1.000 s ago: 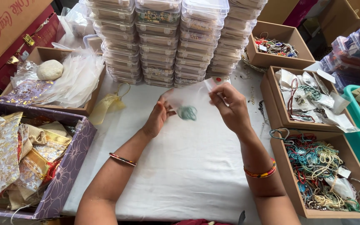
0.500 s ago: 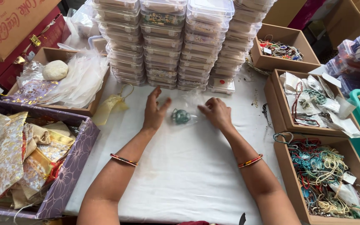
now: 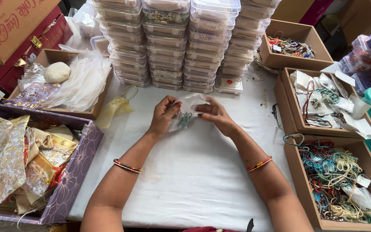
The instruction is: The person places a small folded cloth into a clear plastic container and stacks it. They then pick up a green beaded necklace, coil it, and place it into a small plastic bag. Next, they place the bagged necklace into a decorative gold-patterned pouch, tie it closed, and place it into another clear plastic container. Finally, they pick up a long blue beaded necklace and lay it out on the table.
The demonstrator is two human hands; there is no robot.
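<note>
Both bare forearms reach forward from the bottom edge of the view and lean toward each other, so the two hands meet in the middle. The left hand is loosely curled, back of the hand facing up, its fingers bent inward with the thumb and fingertips pinched together toward the other hand. The right hand mirrors it, palm turned inward, its fingers curled and pinching just beside the left fingertips. The fingertips of both hands are close together, nearly touching. Each wrist is slightly bent and carries a thin band further down the forearm.
</note>
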